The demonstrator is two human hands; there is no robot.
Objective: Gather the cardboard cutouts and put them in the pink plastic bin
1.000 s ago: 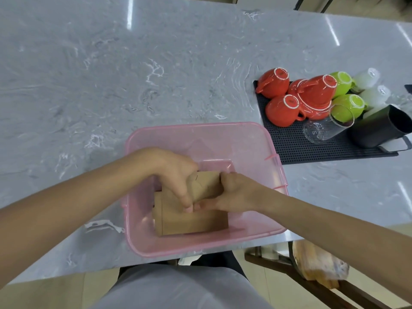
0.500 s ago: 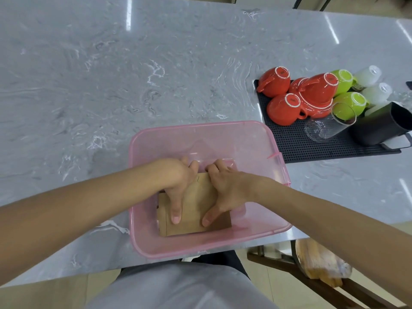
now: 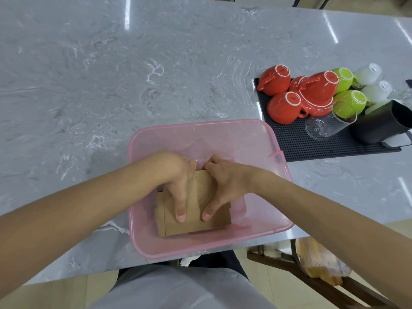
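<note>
A stack of brown cardboard cutouts (image 3: 191,227) lies flat on the floor of the pink plastic bin (image 3: 200,126), toward its near side. Both of my hands reach into the bin and hold the stack. My left hand (image 3: 176,175) has its thumb laid along the top of the cardboard and its fingers curled over the far edge. My right hand (image 3: 225,179) mirrors it on the right side, thumb on top. The far part of the stack is hidden under my hands.
The bin stands at the near edge of a grey marble table (image 3: 111,85). To the right, a black mat (image 3: 312,150) carries upturned red cups (image 3: 283,108), green cups (image 3: 351,101), a glass (image 3: 323,128) and a black jug (image 3: 383,123). A wooden chair (image 3: 312,270) stands below right.
My hands shifted from pinching the top cutout to gripping the stack's far edge with thumbs flat on top. The stack settled lower and squarer in the bin.
</note>
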